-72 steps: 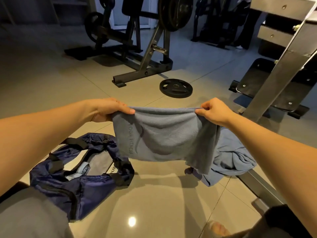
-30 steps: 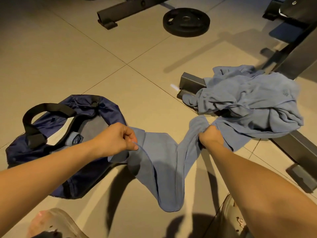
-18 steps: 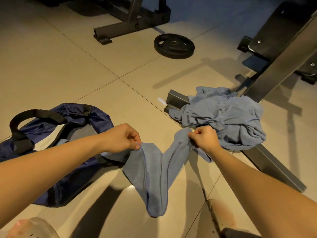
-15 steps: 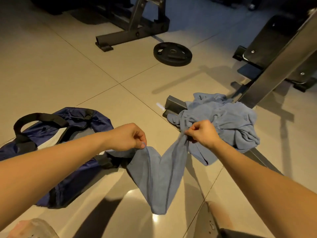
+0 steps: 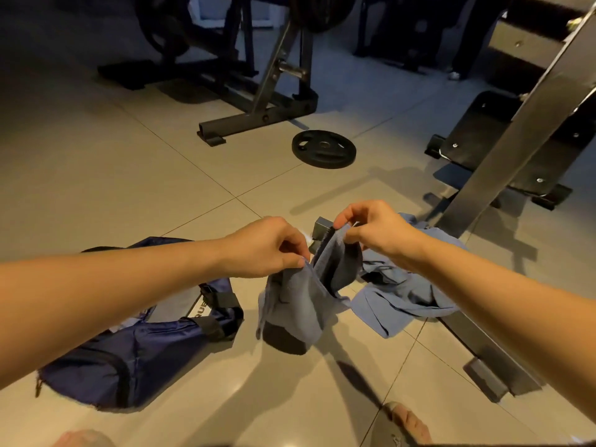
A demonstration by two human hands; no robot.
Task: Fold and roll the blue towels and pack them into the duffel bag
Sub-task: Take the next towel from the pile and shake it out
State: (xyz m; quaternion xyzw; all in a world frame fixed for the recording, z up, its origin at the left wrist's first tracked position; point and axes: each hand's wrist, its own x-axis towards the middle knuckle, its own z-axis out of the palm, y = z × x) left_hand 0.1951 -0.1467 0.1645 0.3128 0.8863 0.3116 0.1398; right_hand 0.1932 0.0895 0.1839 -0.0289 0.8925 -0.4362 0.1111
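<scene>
A blue towel (image 5: 298,304) hangs doubled over in the air between my hands, its fold drooping close to the floor. My left hand (image 5: 267,248) pinches one upper edge and my right hand (image 5: 374,230) pinches the other; the two hands are close together. A pile of more blue towels (image 5: 403,291) lies crumpled on the floor to the right, partly over a metal frame foot. The navy duffel bag (image 5: 138,346) lies open on the floor at the left, partly hidden by my left forearm.
A black weight plate (image 5: 323,149) lies flat on the tiles ahead. A dark equipment stand (image 5: 258,117) is behind it. A slanted metal bench frame (image 5: 503,156) and its floor rail (image 5: 490,359) run along the right. My feet show at the bottom edge.
My hands have come together, bringing the towel's two held edges close so it hangs folded in half. The view has tilted up, showing more of the gym equipment.
</scene>
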